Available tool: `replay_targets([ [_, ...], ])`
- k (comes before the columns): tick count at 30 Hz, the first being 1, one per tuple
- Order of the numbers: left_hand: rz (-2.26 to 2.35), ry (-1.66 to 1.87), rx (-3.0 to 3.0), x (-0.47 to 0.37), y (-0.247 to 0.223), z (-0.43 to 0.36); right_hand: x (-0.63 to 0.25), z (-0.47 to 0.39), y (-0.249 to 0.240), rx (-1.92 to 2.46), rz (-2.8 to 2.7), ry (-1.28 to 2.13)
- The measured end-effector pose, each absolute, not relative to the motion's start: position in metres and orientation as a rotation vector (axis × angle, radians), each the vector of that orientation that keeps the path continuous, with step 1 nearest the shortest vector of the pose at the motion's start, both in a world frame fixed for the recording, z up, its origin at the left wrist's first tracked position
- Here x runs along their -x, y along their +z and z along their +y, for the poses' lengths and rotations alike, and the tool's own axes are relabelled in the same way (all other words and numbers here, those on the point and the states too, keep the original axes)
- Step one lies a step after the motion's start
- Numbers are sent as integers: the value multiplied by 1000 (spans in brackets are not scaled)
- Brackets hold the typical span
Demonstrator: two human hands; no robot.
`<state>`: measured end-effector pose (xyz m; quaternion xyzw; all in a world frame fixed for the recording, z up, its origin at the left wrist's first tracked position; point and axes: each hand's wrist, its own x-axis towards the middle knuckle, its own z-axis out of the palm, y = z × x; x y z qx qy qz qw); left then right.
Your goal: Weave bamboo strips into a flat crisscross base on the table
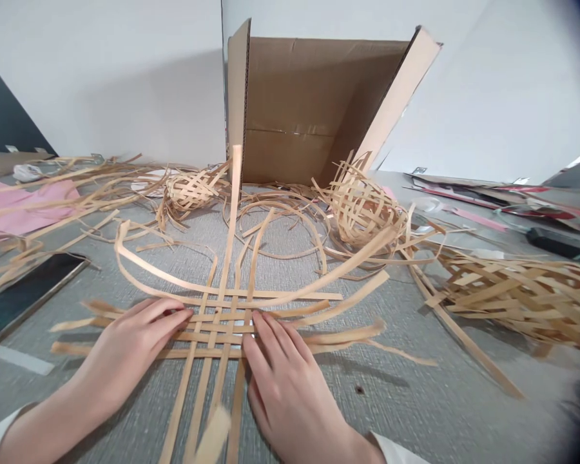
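Flat bamboo strips cross over and under one another in a small open woven grid (221, 322) on the grey table, their long ends spreading outward. My left hand (138, 341) grips the left side of the weave, fingers bunched together on the crosswise strips. On the opposite side, my right hand (287, 374) holds the weave with its fingertips pressed on its edge; the thumb is mostly hidden. Between the hands the crossings lie flat. One long upright strip (231, 225) rises toward the box, and a longer curved strip (352, 261) sweeps up to the right.
An open cardboard box (319, 96) stands at the back against a white partition. Loosely woven bamboo pieces (362, 206) lie right of it, with another woven bamboo piece (517, 293) nearer. A phone (29, 296), pink paper (33, 203) and loose strips lie left.
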<state>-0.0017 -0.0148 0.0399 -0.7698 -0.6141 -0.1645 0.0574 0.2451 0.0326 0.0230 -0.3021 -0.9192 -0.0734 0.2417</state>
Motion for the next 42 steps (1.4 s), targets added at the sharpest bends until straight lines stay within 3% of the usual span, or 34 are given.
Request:
replay_targets([
  [15, -1733, -189, 2091, -10, 41, -13, -244, 31, 29, 813, -2575, -95],
  [32, -1813, -447, 1987, -10, 45, -10, -244, 32, 32, 815, -2622, -72],
  [42, -1786, -565, 2262, -5, 44, -12, -243, 33, 31, 782, -2635, -91],
])
